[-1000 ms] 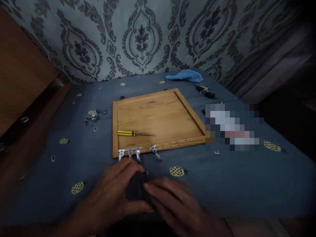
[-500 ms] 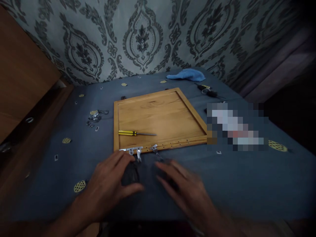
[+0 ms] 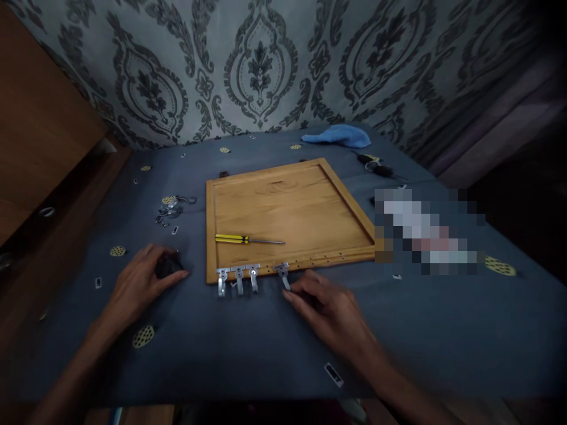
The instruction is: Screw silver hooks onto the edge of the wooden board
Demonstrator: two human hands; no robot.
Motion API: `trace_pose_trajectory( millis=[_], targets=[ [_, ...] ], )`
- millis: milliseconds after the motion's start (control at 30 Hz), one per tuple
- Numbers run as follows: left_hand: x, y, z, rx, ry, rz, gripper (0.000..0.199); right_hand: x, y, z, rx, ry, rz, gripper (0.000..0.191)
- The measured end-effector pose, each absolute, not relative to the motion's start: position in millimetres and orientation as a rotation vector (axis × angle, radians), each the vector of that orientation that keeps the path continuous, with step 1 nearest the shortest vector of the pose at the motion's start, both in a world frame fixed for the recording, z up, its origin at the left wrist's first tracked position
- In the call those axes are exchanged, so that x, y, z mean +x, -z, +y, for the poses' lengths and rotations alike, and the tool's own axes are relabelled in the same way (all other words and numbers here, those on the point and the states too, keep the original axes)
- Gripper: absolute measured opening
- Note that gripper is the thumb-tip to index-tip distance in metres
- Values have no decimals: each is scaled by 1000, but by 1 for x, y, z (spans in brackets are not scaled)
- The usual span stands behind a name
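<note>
Where the tilted metal hook (image 3: 282,270) sits: on the front rail of the framed wooden panel (image 3: 287,203), askew, right of three straighter hooks (image 3: 240,273).
Right hand (image 3: 334,304): thumb and forefinger narrowed in a pinch on the tilted hook's tail.
Left hand (image 3: 139,274): curled around a dark object (image 3: 167,268), left of the panel; object's identity unclear.
Hook handling (judged): light, stiff, smooth; best gripped by its tail.
Change since 1.0 s ago: hands then together over the dark object, now well apart; screwdriver (image 3: 233,239) unmoved on the panel.
</note>
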State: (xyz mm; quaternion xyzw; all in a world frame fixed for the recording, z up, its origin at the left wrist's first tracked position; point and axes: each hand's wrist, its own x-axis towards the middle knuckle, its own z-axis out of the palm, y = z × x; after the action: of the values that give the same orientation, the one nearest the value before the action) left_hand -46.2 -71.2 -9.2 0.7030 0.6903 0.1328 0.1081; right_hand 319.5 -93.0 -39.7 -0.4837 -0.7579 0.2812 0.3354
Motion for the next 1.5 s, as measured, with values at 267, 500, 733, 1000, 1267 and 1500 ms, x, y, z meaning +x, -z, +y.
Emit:
trace_pose_trajectory(
  millis=[267, 500, 733, 1000, 1267, 1500],
  targets=[
    [-44, 4, -66, 2109, -321, 1999, 61, 307, 31, -90, -1279, -1002, -1774, 25],
    [-42, -1, -65, 2144, -318, 1972, 54, 304, 30, -89, -1269, -1001, -1787, 23],
    [-29, -7, -73, 2087, -392, 1913, 58, 305, 34, -88, -1252, -941, -1831, 21],
    [17, -40, -93, 2233, -546, 1664, 50, 281, 26, -115, -975, -888, -1972, 21],
    [29, -46, -114, 2378, -538, 1637, 45, 238, 39, -132, -979, -862, -2354, 14],
    [47, -40, -117, 2364, -545, 1587, 47, 254, 26, -131, -972, -884, -2002, 16]
  ],
)
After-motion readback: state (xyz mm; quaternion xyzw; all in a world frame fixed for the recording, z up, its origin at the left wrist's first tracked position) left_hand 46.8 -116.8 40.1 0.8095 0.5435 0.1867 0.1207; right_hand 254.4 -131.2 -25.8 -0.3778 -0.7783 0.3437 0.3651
